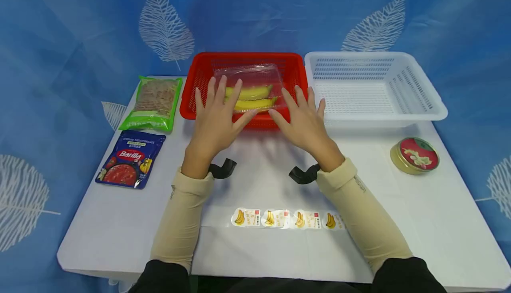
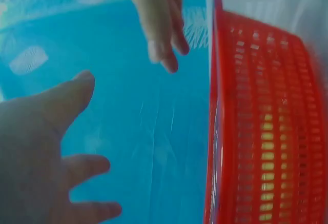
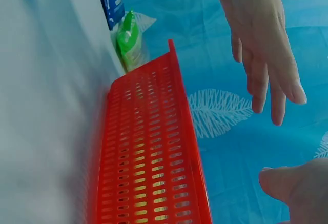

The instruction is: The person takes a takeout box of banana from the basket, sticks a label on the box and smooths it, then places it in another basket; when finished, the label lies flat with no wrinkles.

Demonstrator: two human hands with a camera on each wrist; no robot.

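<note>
In the head view a red basket (image 1: 255,58) stands at the back of the table. Inside it lies a clear plastic box (image 1: 247,73) holding yellow bananas (image 1: 255,103). My left hand (image 1: 217,122) hovers over the basket's front left, its fingers spread and nothing in them. Likewise spread and holding nothing, my right hand (image 1: 305,122) is above the front right of the same basket. Both wrist views show the hands apart, above the basket's rim. Through the slots of the basket wall (image 3: 146,147), yellow shows in the right wrist view.
A white basket (image 1: 351,93) adjoins the red one on the right, with a round tin (image 1: 415,155) in front of it. At left lie a green-edged bag (image 1: 153,102) and a blue Barilla pouch (image 1: 131,159). A strip of banana stickers (image 1: 287,218) lies near the front.
</note>
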